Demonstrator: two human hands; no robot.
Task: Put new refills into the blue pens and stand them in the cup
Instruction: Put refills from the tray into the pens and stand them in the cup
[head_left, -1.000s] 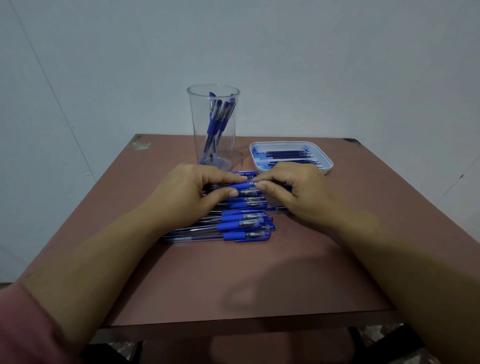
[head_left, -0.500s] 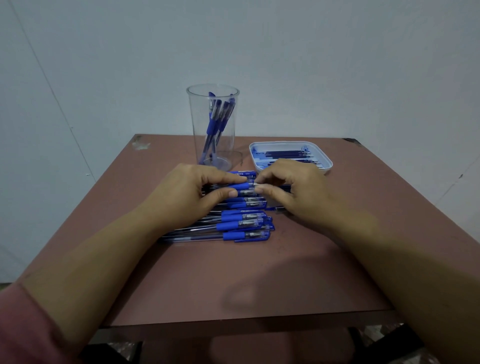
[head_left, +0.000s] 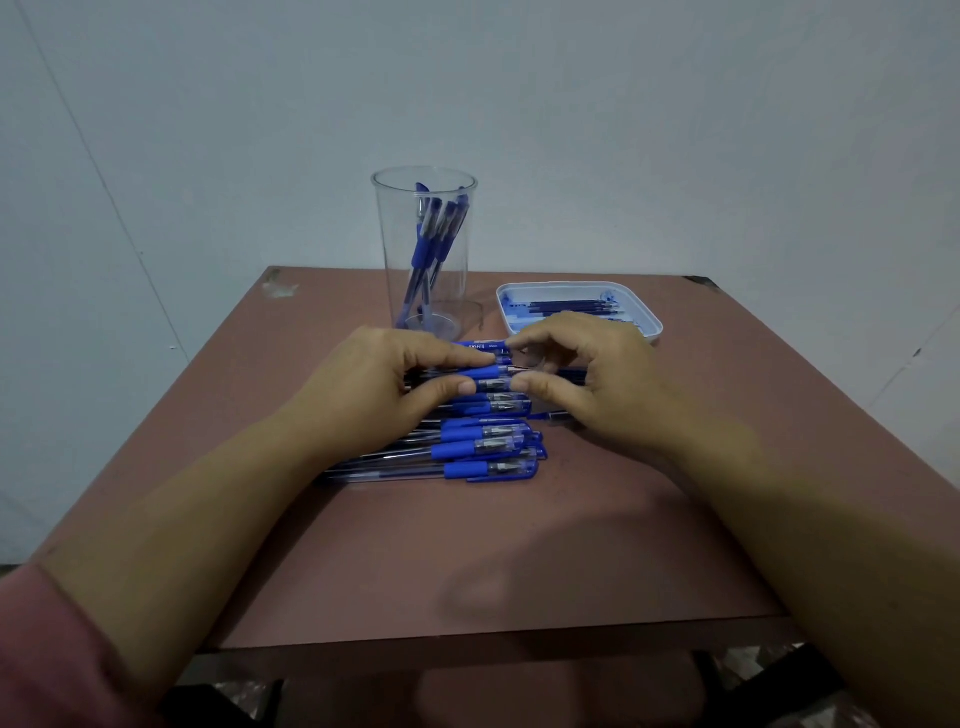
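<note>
While left hand (head_left: 374, 384) pinches blue pen (head_left: 485, 372), right hand (head_left: 587, 379) pinching tip, pen between them

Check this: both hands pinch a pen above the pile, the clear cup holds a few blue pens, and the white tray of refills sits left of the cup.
One error: the head view shows the tray right of the cup, not left. The rest holds: left hand and right hand pinch a pen above the pile, with blue pens in the cup.
</note>
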